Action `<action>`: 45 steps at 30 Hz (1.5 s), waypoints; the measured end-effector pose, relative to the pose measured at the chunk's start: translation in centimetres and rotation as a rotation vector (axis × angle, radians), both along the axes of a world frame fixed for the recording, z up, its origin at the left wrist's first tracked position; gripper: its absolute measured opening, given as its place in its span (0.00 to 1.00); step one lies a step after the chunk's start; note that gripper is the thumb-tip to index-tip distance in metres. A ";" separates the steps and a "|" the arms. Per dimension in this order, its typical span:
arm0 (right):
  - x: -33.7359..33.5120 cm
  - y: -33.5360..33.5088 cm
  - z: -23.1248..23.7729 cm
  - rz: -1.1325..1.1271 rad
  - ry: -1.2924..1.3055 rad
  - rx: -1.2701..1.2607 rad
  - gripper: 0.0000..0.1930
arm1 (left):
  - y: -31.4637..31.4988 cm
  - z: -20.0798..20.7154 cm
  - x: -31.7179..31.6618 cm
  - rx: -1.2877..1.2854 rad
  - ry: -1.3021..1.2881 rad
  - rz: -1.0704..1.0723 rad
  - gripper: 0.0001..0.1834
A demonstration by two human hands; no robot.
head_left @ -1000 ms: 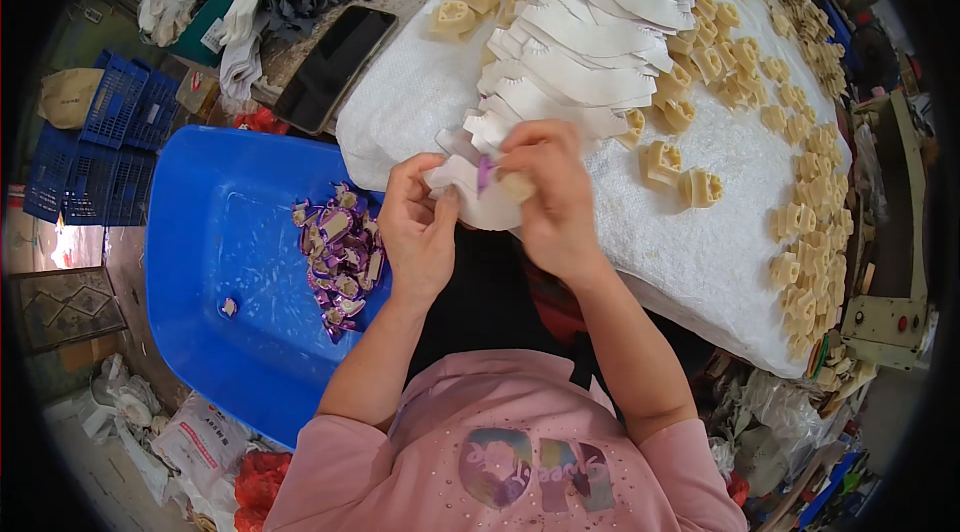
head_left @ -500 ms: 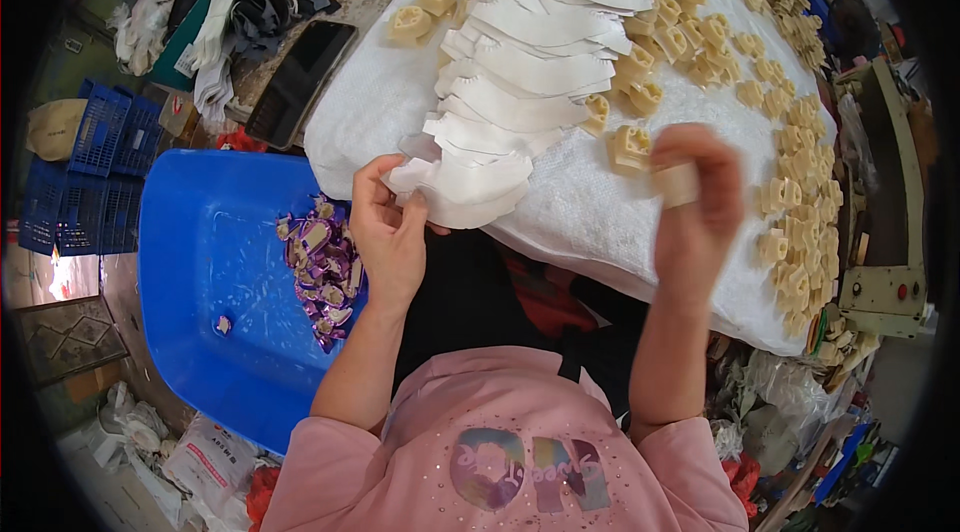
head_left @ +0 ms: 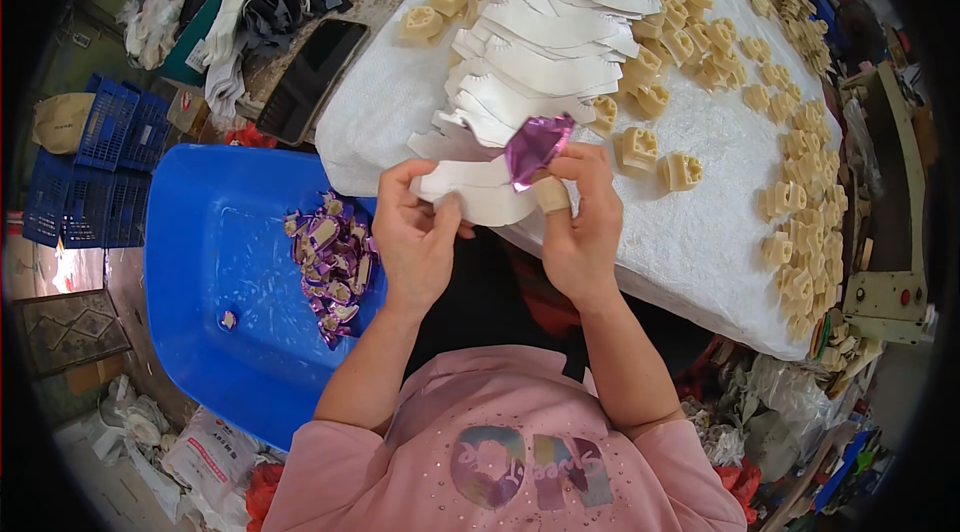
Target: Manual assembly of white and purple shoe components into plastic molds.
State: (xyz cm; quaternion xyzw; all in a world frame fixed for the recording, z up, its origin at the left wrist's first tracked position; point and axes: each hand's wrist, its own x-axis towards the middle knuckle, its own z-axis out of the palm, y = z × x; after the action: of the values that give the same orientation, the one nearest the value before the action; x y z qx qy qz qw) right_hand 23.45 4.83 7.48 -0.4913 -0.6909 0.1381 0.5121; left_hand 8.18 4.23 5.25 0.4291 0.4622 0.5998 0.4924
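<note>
My left hand (head_left: 415,232) pinches one end of a curved white paper strip (head_left: 475,194) between thumb and fingers. At the strip's other end, my right hand (head_left: 585,227) grips a piece of shiny purple foil (head_left: 537,147). Whether foil and strip are joined, I cannot tell. A tan wrap (head_left: 551,195) covers my right thumb. Beyond both hands lies a long overlapping row of white strips (head_left: 545,57). Just right of my right hand sit two cream moulded pieces (head_left: 637,150) on a white cloth-covered surface (head_left: 690,277).
A blue tub (head_left: 225,362) at left holds a heap of purple-and-cream pieces (head_left: 332,262). A phone (head_left: 312,82) lies beyond it. Many more cream pieces (head_left: 805,222) spread along the right side. Gloves (head_left: 225,27) and blue crates (head_left: 105,137) are at far left.
My right hand has come left from beside the cream pieces to the strip and now grips purple foil. The cream piece it covered shows. My left hand still holds a white strip.
</note>
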 end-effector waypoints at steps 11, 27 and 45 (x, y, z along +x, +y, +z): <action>1.5 -0.4 -0.1 -0.198 0.010 -0.011 0.19 | 0.0 0.5 0.6 -0.005 -0.018 -0.038 0.16; 6.0 1.5 4.6 -0.242 -0.204 0.274 0.15 | 0.0 -0.6 -3.2 0.032 0.017 0.013 0.23; 1.9 -1.7 1.6 0.175 -0.183 0.045 0.14 | -0.1 6.2 -1.4 0.134 -0.142 0.055 0.28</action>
State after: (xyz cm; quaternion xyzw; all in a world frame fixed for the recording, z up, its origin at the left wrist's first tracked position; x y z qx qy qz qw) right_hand 25.38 3.18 9.08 -0.4281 -0.7778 0.1216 0.4438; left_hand 6.82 4.18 11.45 0.4047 0.3965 0.6715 0.4776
